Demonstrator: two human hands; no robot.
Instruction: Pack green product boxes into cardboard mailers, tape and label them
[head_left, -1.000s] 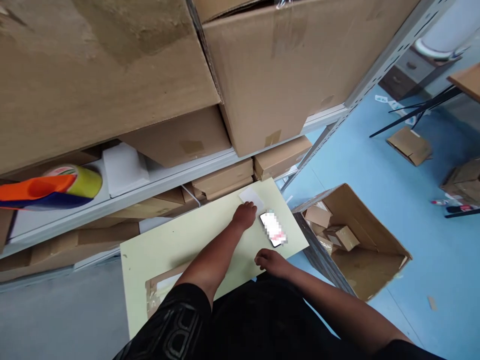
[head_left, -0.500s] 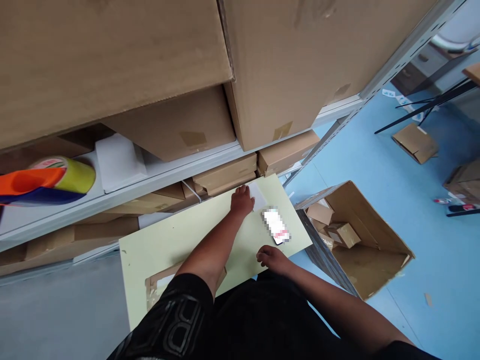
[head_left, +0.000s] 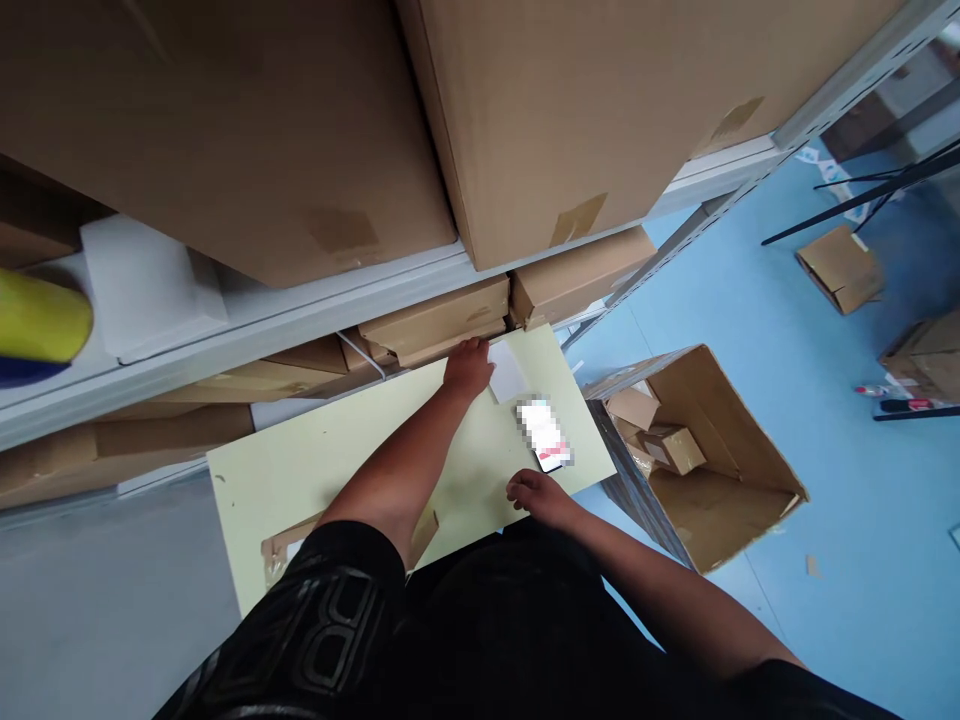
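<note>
My left hand (head_left: 469, 368) rests palm down near the far edge of a pale yellow board (head_left: 300, 450). Its thumb side touches the left edge of a white sheet of paper (head_left: 509, 373), and the fingers look laid on the surface. Just right of the paper lies a phone (head_left: 545, 435) with its lit screen blurred out. My right hand (head_left: 541, 497) hovers or rests at the board's near edge, below the phone, its fingers curled in with nothing visible in them. A cardboard box (head_left: 425, 535) with clear tape lies partly hidden under my left forearm.
Shelving with large cartons (head_left: 570, 110) rises beyond the board. A white box (head_left: 150, 290) and a yellow tape roll (head_left: 45, 315) sit on the shelf at left. To the right, a big open carton (head_left: 731, 460) holds several small boxes. A flattened box (head_left: 840, 268) lies on the blue floor.
The view has shifted, moving the shelf items left. My left hand has moved slightly off the paper toward its left edge, uncovering more of it. My right hand stays curled by the phone.
</note>
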